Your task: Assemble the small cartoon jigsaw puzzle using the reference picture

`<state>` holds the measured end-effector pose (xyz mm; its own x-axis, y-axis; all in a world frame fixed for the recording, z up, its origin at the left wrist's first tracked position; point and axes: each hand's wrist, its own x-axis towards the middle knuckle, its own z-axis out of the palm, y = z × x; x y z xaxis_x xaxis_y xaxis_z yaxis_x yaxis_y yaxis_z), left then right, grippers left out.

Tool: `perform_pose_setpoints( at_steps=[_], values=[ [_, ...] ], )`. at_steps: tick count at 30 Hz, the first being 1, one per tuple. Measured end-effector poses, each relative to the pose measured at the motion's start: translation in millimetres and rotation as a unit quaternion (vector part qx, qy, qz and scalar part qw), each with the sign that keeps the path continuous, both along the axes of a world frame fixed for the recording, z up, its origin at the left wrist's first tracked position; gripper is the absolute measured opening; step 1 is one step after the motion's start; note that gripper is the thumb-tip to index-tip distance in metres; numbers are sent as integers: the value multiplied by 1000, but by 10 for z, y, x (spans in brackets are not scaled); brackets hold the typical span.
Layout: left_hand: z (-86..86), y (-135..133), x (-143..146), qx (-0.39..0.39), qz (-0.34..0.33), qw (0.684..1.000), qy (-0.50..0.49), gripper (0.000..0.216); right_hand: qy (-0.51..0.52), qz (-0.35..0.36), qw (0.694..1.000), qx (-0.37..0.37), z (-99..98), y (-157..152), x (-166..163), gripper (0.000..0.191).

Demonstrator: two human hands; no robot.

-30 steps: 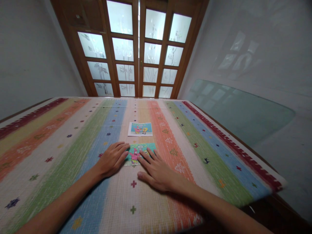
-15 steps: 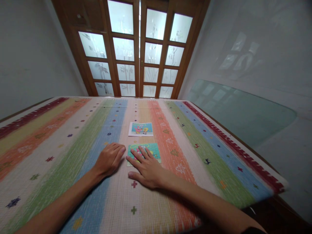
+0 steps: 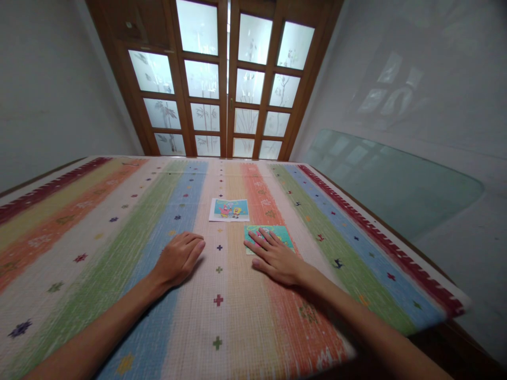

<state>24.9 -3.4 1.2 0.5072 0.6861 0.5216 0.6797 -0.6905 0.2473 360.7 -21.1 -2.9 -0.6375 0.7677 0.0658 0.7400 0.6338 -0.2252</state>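
My right hand (image 3: pixel 279 259) lies palm down on a teal cartoon picture (image 3: pixel 284 234), its fingers spread flat and covering much of the surface. The piece looks like a small jigsaw puzzle, but I cannot make out its joins clearly. Just beyond it, to the left, lies a white-bordered print (image 3: pixel 228 210) of a similar cartoon scene, touched by neither hand. My left hand (image 3: pixel 180 258) rests on the cloth left of both pictures, fingers curled together, with nothing visible in it.
A striped, patterned tablecloth (image 3: pixel 158 206) covers the table. Wooden doors (image 3: pixel 227 116) with frosted panes stand beyond its far edge. On the right, a pale glass panel (image 3: pixel 388 179) is against the wall.
My right hand has slid the teal picture to the right and slightly away from me. The left hand and the white-bordered print have stayed in place.
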Motion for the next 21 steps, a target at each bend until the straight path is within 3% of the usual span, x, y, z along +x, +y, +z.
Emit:
perform_pose_setpoints(
  at_steps=[13,21],
  values=[
    [-9,0,1,23,-12,1000,3,35,-72,-2,997,26,-23,878,513,66],
    [7,-2,6,12,-8,1000,4,34,-37,8,999,33,-73,1026,638,67]
  ],
)
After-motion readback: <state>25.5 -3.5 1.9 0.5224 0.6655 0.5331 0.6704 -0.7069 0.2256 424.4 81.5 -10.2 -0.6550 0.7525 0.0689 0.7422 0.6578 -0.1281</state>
